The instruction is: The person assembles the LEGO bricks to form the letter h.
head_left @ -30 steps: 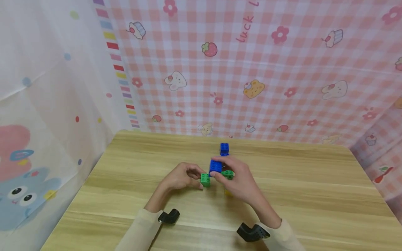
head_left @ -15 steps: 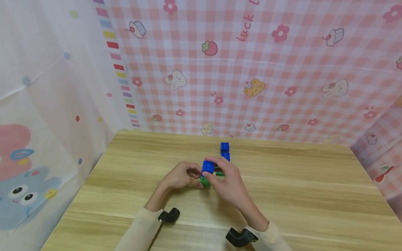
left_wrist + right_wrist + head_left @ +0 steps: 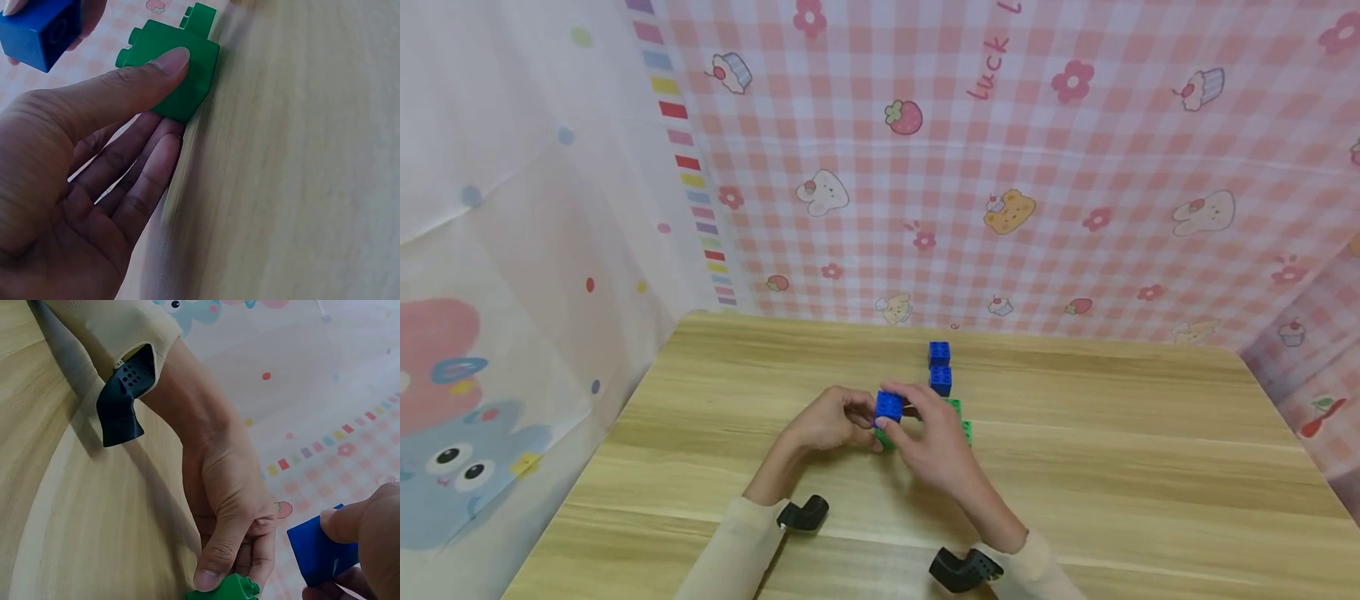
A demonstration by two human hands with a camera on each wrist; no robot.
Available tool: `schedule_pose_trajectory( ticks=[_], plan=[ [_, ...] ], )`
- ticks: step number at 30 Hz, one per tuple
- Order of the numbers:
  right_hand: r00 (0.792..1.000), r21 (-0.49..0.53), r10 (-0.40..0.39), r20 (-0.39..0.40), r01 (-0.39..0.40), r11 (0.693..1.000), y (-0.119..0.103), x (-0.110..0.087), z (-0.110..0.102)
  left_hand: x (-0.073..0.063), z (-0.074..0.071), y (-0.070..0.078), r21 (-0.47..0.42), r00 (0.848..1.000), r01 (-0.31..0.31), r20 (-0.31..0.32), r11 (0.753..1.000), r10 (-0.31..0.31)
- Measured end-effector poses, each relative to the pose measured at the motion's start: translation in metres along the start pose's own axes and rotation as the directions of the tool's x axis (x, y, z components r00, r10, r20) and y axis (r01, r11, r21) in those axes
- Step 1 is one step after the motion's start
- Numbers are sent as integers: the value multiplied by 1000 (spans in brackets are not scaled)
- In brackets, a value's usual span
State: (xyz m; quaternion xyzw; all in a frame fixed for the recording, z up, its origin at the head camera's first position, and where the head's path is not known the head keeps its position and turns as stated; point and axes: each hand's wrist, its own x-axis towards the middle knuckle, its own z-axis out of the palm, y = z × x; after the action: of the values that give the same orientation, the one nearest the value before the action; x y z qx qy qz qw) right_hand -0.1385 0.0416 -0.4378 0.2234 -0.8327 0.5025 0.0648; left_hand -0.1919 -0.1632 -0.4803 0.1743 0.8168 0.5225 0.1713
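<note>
My left hand (image 3: pixel 833 421) holds a green building block (image 3: pixel 194 75) that stands on the wooden table. Its thumb lies on the near face, with the other fingers at the far side. My right hand (image 3: pixel 934 442) pinches a blue building block (image 3: pixel 889 406) between thumb and fingers. In the left wrist view the blue block hangs above the green one, with a gap between them. From the head, the blue block overlaps most of the green one. The right wrist view shows the blue block tilted, its side face towards the camera.
Two blue blocks, a farther one (image 3: pixel 939 353) and a nearer one (image 3: pixel 941 380), stand towards the back of the table (image 3: pixel 1112 467). Green blocks (image 3: pixel 953 406) show partly behind my right hand. A checked pink cloth (image 3: pixel 970 167) hangs beyond the table's back edge.
My right hand has carried the blue block leftwards, over the green block in my left hand. The left hand has stayed in place. A yellow block seen earlier is hidden now.
</note>
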Motion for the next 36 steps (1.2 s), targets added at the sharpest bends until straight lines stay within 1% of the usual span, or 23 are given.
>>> schedule_pose_trajectory(
  ticks=[5,9,15,19,23,30,36],
  plan=[
    [1000,-16,-15,-5,15,1000,1,-2,6,1,1,-2,-28,1000,-4,9,1000,4],
    [1000,-17,0,-12,0,1000,4,-4,9,1,1,-3,-31,1000,-4,11,999,5],
    [999,-3,43,-7,-43,999,9,-3,6,0,0,-2,-5,1000,9,-1,1000,-9],
    [998,10,59,-3,-59,998,14,-1,3,1,0,-1,-19,1000,13,5,1000,-13],
    [998,21,65,-1,-65,998,18,0,1,1,1,-1,-27,1000,16,10,1000,-16],
    [997,53,65,30,-66,996,20,0,2,1,0,-1,-22,1000,16,8,1000,-16],
    [996,32,76,38,-77,997,23,-1,6,0,0,0,-32,1000,17,13,999,-17]
  ],
)
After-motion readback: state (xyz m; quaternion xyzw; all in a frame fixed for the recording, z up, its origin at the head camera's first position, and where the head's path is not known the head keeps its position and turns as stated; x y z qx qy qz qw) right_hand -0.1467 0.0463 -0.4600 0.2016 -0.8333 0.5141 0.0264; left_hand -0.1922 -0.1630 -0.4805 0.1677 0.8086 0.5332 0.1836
